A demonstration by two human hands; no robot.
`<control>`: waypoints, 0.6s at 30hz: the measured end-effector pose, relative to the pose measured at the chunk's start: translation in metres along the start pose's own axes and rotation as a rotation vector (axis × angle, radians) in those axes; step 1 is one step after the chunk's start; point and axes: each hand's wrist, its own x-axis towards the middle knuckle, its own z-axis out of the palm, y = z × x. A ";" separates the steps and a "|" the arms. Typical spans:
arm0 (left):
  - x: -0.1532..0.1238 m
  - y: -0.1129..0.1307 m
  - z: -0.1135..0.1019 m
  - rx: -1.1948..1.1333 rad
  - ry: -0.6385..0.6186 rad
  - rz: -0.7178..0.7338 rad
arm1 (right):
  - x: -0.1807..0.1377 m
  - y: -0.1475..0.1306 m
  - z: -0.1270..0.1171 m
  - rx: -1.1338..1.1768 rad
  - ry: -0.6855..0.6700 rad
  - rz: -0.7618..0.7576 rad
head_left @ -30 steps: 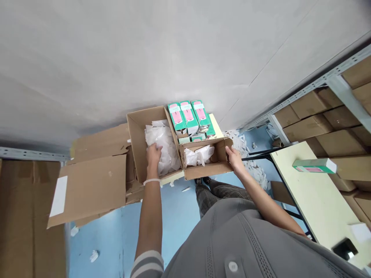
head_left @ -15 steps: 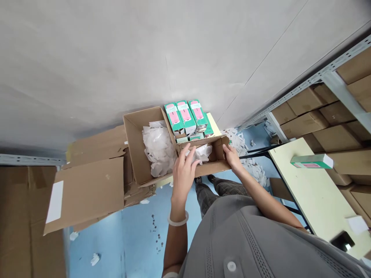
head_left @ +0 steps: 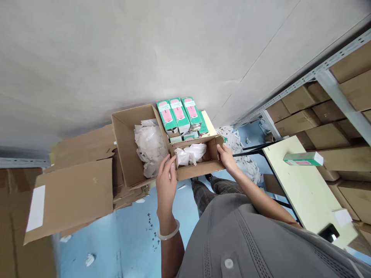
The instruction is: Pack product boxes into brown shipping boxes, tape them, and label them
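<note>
In the head view a small open cardboard box [head_left: 199, 169] is tilted between my hands, with crumpled white paper [head_left: 191, 153] in its left part. My right hand [head_left: 227, 157] grips the box's right end, fingers over the wall. At the opposite end, my left hand [head_left: 166, 181] holds the left wall, its fingers close together. Just left stands a larger open cardboard box [head_left: 124, 150], partly filled with white paper scraps [head_left: 149, 144]. Behind the small box lie several green-and-pink cartons [head_left: 177, 115], some with open ends.
Flattened cardboard [head_left: 75, 189] spreads out at left. On the right, a pale table [head_left: 304, 189] bears a green carton [head_left: 303, 158] and a phone [head_left: 329, 233]. Shelves of brown boxes [head_left: 333, 135] stand beyond. Paper scraps [head_left: 246, 168] litter the blue floor; a grey wall rises ahead.
My left hand has moved out of the small box to its left end. The white paper now lies spread inside. My right hand keeps its grip; the view has shifted slightly.
</note>
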 end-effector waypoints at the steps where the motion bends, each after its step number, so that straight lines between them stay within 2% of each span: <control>1: 0.000 0.001 0.001 0.008 -0.004 -0.019 | 0.000 0.001 -0.002 0.009 -0.004 -0.006; 6: 0.004 0.002 0.005 0.087 0.035 -0.020 | 0.000 0.004 -0.017 0.187 -0.083 0.077; 10: 0.015 0.022 0.014 0.113 0.014 0.065 | -0.003 0.004 -0.041 0.343 -0.094 0.155; 14: 0.026 0.057 0.039 0.119 -0.053 0.150 | -0.003 0.010 -0.079 0.394 0.004 0.142; 18: 0.032 0.089 0.075 0.133 -0.153 0.244 | -0.001 0.029 -0.123 0.408 0.115 0.155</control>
